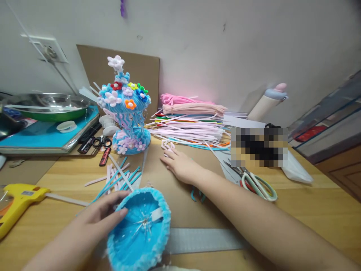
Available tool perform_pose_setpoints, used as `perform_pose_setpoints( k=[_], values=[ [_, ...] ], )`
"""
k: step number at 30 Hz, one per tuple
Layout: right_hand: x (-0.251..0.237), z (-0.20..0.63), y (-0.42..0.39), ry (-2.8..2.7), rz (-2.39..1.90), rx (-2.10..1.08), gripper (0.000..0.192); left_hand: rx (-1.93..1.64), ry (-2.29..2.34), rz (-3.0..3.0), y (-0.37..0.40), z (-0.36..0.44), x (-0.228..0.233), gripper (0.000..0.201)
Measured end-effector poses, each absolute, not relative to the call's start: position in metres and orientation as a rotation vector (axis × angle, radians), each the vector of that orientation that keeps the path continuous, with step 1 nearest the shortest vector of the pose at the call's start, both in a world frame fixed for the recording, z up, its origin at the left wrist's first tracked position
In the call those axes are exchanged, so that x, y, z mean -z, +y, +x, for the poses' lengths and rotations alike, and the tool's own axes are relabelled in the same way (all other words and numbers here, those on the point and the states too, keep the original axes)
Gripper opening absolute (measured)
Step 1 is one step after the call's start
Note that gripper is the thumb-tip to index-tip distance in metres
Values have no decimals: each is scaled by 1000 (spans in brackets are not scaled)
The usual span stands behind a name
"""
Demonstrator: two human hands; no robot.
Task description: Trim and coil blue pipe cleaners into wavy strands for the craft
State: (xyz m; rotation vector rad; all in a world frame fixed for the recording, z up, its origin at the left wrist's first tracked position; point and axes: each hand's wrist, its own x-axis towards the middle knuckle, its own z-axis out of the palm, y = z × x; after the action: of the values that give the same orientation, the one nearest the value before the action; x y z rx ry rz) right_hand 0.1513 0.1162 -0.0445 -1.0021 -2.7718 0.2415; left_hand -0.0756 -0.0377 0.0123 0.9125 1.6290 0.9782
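Left hand (98,216) is clamped on the round blue fuzzy pipe-cleaner dome (139,229), thumb pressed inside the hollow near the rim, fingers wrapped behind; the dome sits low in front of the person, tipped so its open underside faces up; inside, blue strands run like spokes to a small hub, with a pale strip (156,215) just right of it; the rim is thick and fluffy, lighter blue than the inner face.

Right hand (180,165) lies far forward of that grip, palm down on the brown cardboard sheet (158,177), fingers spread and closed on nothing, tips touching a few pale pink pipe-cleaner pieces (166,145) at the edge of the big stacked heap of coloured pipe cleaners (191,120).

My read: the safest hold is on the rim, not the soft inner spokes, which look easy to crush; keeping the dome level would stop it rolling off the wooden table (310,203).

Left of the grip, a yellow glue gun (17,201); beyond it, loose blue and pink stems (118,178), then the finished blue pipe-cleaner mushroom with little flowers (128,113); right of the reaching arm, green-handled scissors (258,184).
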Motion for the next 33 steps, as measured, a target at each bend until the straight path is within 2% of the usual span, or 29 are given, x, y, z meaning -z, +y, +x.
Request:
perform_pose_setpoints(
  k=[12,16,19,22,26,30,33],
  values=[
    [47,235,103,-2799,-986,-274,41,-661,1387,974,-5,-26,9,53],
    [37,241,97,-2618,-1075,-535,42,-635,1310,989,5,-6,10,55],
    [30,240,94,-2236,-1083,-865,39,-625,1283,1022,6,1,10,55],
    [28,241,95,-1942,-1100,-1016,38,-574,1386,1142,2,-2,6,56],
    [33,248,102,-1724,-1182,-1028,49,-658,1543,1394,-1,-11,-3,50],
    [35,251,105,-1631,-1238,-978,29,-644,1648,1551,-3,-18,-9,48],
    [33,247,101,-1638,-1237,-899,29,-589,1641,1653,-4,-19,-13,46]
  ],
)
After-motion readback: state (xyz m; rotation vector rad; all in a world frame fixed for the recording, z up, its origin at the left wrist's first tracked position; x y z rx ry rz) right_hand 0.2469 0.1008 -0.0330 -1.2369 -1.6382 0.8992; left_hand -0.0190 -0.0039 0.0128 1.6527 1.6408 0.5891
